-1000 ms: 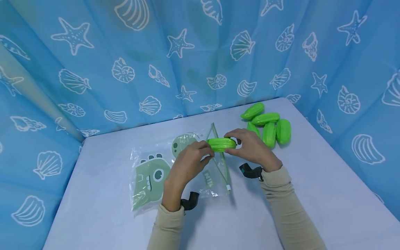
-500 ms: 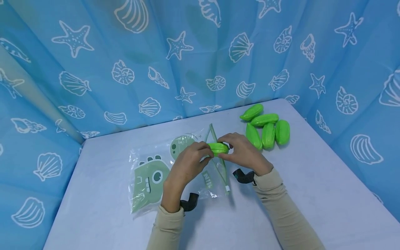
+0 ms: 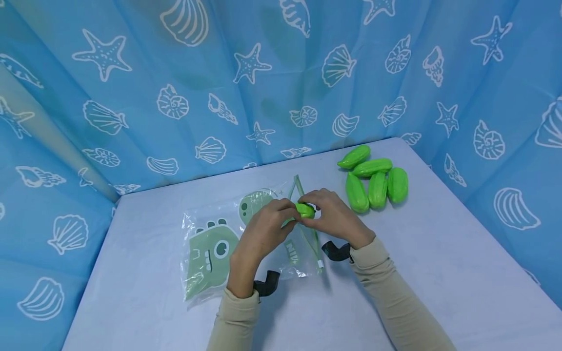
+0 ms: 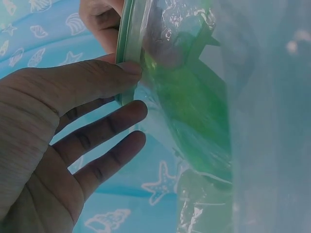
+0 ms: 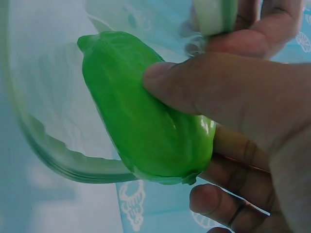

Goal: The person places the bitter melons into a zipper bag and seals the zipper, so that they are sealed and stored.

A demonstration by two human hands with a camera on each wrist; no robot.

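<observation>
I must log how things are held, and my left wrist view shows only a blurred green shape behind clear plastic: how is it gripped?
Observer: The right hand pinches that glossy, bright green oblong fruit-like piece with its thumb on the side, as the right wrist view shows.
Operator: Are there others like it?
Observer: Yes, five more green pieces lie toward the far right corner of the white table, in the head view.
Operator: Anything on the bag's green edge?
Observer: A small white tab sits at the near end of the clear plastic bag's green strip.
</observation>
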